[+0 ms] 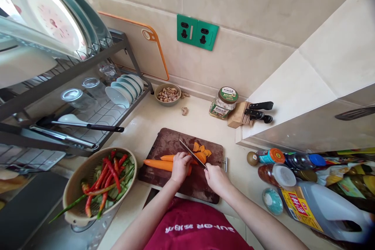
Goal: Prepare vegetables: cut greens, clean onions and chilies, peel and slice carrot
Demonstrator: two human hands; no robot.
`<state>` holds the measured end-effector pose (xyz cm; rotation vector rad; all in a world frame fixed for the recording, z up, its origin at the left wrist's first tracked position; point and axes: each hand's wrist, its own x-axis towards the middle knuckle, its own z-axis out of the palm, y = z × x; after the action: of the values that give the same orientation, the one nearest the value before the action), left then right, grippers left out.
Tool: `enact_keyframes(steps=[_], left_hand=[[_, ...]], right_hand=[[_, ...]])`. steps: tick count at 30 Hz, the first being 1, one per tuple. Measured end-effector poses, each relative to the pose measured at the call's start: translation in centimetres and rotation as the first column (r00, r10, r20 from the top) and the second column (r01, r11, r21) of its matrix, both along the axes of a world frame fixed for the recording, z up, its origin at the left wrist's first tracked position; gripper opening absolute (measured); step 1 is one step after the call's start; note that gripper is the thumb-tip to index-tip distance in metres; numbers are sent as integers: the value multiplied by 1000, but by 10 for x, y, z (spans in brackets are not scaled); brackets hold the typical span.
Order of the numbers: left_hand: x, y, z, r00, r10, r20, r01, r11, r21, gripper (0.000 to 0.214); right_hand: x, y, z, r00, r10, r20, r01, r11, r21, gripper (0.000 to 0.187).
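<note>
My right hand (pixel 216 177) is closed round the handle of a kitchen knife (pixel 189 149), whose blade points up and left across the carrots. With bent fingers my left hand (pixel 181 167) presses on a carrot (pixel 167 158) just left of the blade. A second peeled carrot (pixel 158 165) lies nearer to me, passing partly under that hand. Several orange carrot slices (pixel 202 149) lie to the right of the blade. All of this rests on a dark brown cutting board (pixel 165 142). The knife handle is mostly hidden in my fingers.
At left, a colander (pixel 133 172) holds red chilies and green slices, below a dish rack (pixel 129 52). A bowl of garlic (pixel 166 103), a piece of ginger (pixel 184 111), a lidded jar (pixel 224 103) and a knife block (pixel 238 114) stand behind. Bottles and a large jug (pixel 328 207) line the right.
</note>
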<state>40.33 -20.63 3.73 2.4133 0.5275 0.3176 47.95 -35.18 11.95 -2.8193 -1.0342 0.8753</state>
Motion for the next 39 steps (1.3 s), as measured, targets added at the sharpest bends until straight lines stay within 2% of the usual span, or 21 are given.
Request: enact_keyframes(steps=[4, 7, 11, 15, 18, 21, 25, 29, 34, 39], left_hand=[[-1, 2, 0, 1000, -17, 24, 17, 1000, -12, 17], [-1, 3, 0, 999, -11, 39, 12, 1000, -16, 16], [0, 1, -2, 999, -1, 34, 1, 1000, -6, 17], [-3, 2, -2, 999, -15, 28, 15, 1000, -17, 17], [-10, 10, 1, 999, -35, -5, 35, 999, 34, 16], [-14, 21, 5, 998, -15, -64, 20, 996, 82, 18], [-4, 31, 9, 984, -127, -123, 132, 991, 31, 19], [10, 28, 13, 975, -194, -111, 198, 980, 29, 14], [13, 16, 11, 994, -23, -107, 32, 996, 83, 16], [14, 13, 6, 992, -19, -128, 27, 998, 56, 16]], right_hand=[[0, 10, -10, 1000, -11, 12, 10, 1000, 9, 24], [3, 3, -3, 1000, 11, 15, -12, 998, 54, 22], [5, -5, 4, 999, 42, 9, -42, 998, 53, 21], [0, 7, -9, 1000, 6, 11, -6, 1000, 5, 23], [-3, 13, -20, 1000, -8, 24, 8, 1000, 5, 22], [-1, 10, -22, 999, -15, 30, 14, 999, 33, 20], [4, -1, -20, 999, -40, 2, 39, 990, 134, 17], [5, -11, -22, 998, -58, 4, 57, 981, 187, 15], [1, -15, -15, 999, -41, 26, 35, 977, 212, 17], [1, -19, 6, 999, -2, 34, -5, 977, 214, 18]])
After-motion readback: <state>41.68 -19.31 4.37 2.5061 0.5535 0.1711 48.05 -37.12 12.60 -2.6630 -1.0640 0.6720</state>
